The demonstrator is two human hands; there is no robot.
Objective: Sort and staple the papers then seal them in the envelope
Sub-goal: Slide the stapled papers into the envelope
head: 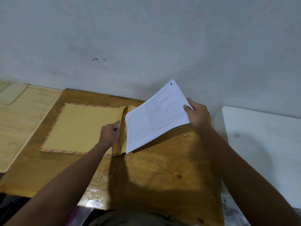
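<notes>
Papers (156, 115) hang tilted above the wooden table (162, 173), gripped at their far edge by the right hand (197, 114); their low corner aims at the mouth of the envelope (81, 128) — ready to slide in. Left hand (110, 133) pinches the envelope's open edge — lifting it, I judge, to widen the gap; the envelope lies flat on the table.

A tan envelope (78, 129), edged with red-and-black diagonal stripes, lies on a honey-brown wood-grain tabletop (162, 173) left of the fingers (118, 123). White papers (156, 116) carry grey printed columns and a dark handwritten mark at the far corner. A paler wooden board (21, 115) sits further left, a white surface (263, 144) right, beneath a grey-white wall (146, 38) with dark specks.
</notes>
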